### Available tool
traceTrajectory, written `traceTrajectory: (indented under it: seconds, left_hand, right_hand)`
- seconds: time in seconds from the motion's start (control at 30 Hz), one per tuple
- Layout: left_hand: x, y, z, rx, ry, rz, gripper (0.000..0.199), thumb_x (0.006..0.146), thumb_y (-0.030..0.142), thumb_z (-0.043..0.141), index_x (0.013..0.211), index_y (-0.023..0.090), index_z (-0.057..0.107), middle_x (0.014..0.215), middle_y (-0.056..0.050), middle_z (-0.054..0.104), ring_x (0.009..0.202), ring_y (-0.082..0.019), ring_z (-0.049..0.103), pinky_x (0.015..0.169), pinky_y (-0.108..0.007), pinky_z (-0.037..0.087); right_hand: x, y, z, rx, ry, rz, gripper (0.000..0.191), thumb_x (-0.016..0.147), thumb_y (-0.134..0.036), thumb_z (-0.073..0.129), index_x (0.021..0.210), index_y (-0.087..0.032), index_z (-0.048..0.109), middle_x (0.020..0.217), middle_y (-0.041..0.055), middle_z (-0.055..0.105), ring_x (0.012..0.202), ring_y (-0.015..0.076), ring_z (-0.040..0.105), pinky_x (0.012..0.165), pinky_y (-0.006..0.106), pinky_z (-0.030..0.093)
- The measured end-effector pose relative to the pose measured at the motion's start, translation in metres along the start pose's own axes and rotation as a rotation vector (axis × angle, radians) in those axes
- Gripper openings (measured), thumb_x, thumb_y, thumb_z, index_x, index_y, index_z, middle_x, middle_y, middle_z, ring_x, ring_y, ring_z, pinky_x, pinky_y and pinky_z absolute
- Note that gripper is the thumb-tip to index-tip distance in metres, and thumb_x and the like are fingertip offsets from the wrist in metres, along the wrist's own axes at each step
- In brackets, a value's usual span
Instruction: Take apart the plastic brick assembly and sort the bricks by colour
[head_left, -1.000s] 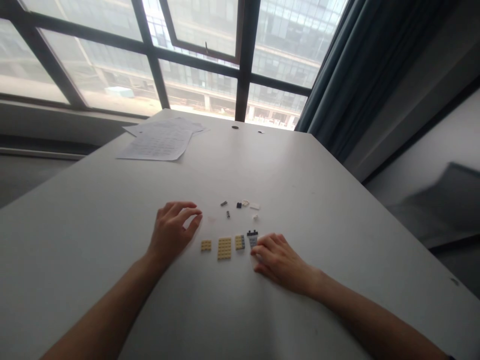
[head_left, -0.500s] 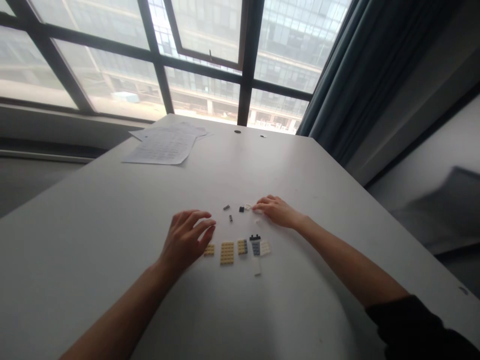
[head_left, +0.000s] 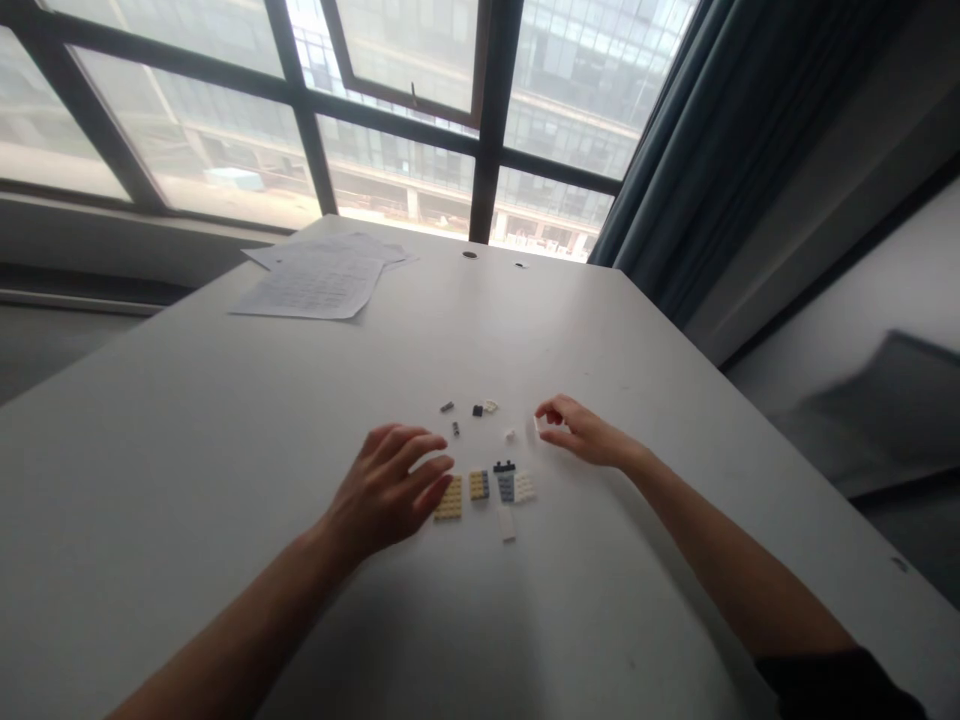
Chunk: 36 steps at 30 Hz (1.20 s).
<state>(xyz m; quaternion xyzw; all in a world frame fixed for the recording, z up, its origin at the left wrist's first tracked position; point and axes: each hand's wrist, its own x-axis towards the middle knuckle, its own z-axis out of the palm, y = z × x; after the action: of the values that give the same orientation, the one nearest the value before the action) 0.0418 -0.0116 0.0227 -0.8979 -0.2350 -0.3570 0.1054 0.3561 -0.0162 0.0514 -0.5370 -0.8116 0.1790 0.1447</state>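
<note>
My right hand (head_left: 576,430) is at the right of the loose building bricks, thumb and fingertips closed on a small white brick (head_left: 537,425). My left hand (head_left: 397,487) hovers palm down with its fingers apart, holding nothing. It partly covers a tan plate (head_left: 450,500). Beside that lie a tan and grey-blue plate (head_left: 478,485), a grey-blue wedge-like plate (head_left: 506,488) with a dark piece (head_left: 504,466) at its far end, and a white studded plate (head_left: 524,487). Closer to me rests a smooth white piece (head_left: 507,524).
Farther off sit two small grey pieces, one (head_left: 447,407) beyond the other (head_left: 455,429), a black piece (head_left: 478,410), a white piece (head_left: 491,406) and a small white bit (head_left: 510,435). Printed papers (head_left: 315,285) lie at the white table's (head_left: 225,450) far left, before the window.
My right hand has drawn away to the right from the white piece near the black one, and its pinched white brick now shows. My left hand has shifted right, over the tan plates.
</note>
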Motion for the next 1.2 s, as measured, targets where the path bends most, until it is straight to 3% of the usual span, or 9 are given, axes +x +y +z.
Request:
traceTrajectory:
  seconds: [0.1, 0.23, 0.37, 0.63, 1.0, 1.1, 1.2]
  left_hand:
    - [0.005, 0.026, 0.001, -0.103, -0.090, 0.146, 0.016, 0.084, 0.027, 0.060, 0.098, 0.022, 0.063, 0.101, -0.005, 0.066, 0.099, -0.021, 0.056, 0.094, -0.040, 0.040]
    - [0.007, 0.050, 0.006, -0.163, -0.222, 0.199, 0.027, 0.085, 0.040, 0.058, 0.105, 0.023, 0.062, 0.108, -0.004, 0.065, 0.107, -0.023, 0.052, 0.100, -0.042, 0.033]
    - [0.007, 0.053, 0.008, -0.170, -0.284, 0.186, 0.033, 0.085, 0.047, 0.057, 0.109, 0.024, 0.061, 0.109, -0.004, 0.063, 0.109, -0.025, 0.049, 0.101, -0.042, 0.030]
    - [0.006, 0.053, 0.009, -0.212, -0.359, 0.138, 0.035, 0.083, 0.050, 0.058, 0.108, 0.027, 0.062, 0.109, -0.005, 0.060, 0.110, -0.025, 0.047, 0.101, -0.043, 0.029]
    - [0.006, 0.051, 0.009, -0.241, -0.321, 0.123, 0.035, 0.083, 0.046, 0.059, 0.111, 0.025, 0.060, 0.114, -0.007, 0.061, 0.109, -0.026, 0.050, 0.100, -0.044, 0.033]
    - [0.007, 0.038, 0.008, -0.216, -0.221, 0.057, 0.026, 0.085, 0.037, 0.059, 0.107, 0.023, 0.062, 0.110, -0.007, 0.064, 0.104, -0.024, 0.053, 0.095, -0.042, 0.037]
    - [0.005, 0.018, 0.009, -0.134, -0.081, -0.103, 0.013, 0.085, 0.027, 0.059, 0.096, 0.023, 0.065, 0.101, -0.006, 0.066, 0.098, -0.022, 0.055, 0.088, -0.039, 0.040]
  right_hand:
    - [-0.037, -0.023, 0.010, 0.105, 0.016, -0.050, 0.024, 0.087, -0.025, 0.058, 0.110, -0.019, 0.053, 0.097, 0.0055, 0.055, 0.091, 0.0179, 0.052, 0.084, 0.031, 0.044]
    - [-0.065, -0.051, 0.032, 0.033, -0.052, -0.120, 0.026, 0.083, -0.021, 0.062, 0.108, -0.020, 0.054, 0.103, 0.0056, 0.056, 0.100, 0.0204, 0.049, 0.093, 0.036, 0.039]
    - [-0.069, -0.058, 0.046, -0.025, -0.039, -0.137, 0.028, 0.080, -0.020, 0.065, 0.106, -0.021, 0.056, 0.108, 0.0058, 0.057, 0.104, 0.0219, 0.048, 0.095, 0.038, 0.036]
    - [-0.068, -0.054, 0.053, -0.004, 0.032, -0.116, 0.023, 0.084, -0.026, 0.062, 0.106, -0.022, 0.059, 0.105, 0.0055, 0.059, 0.103, 0.0215, 0.049, 0.097, 0.038, 0.036]
    - [-0.068, -0.053, 0.057, 0.053, 0.086, -0.115, 0.025, 0.083, -0.030, 0.064, 0.107, -0.024, 0.060, 0.103, 0.0061, 0.060, 0.100, 0.0228, 0.052, 0.094, 0.041, 0.039]
    - [-0.063, -0.047, 0.050, 0.100, 0.163, -0.077, 0.025, 0.083, -0.029, 0.064, 0.108, -0.023, 0.060, 0.099, 0.0064, 0.060, 0.097, 0.0219, 0.054, 0.091, 0.039, 0.042]
    - [-0.048, -0.032, 0.043, 0.163, 0.236, -0.030, 0.021, 0.085, -0.023, 0.062, 0.105, -0.021, 0.062, 0.097, 0.0061, 0.060, 0.093, 0.0197, 0.055, 0.086, 0.035, 0.045]
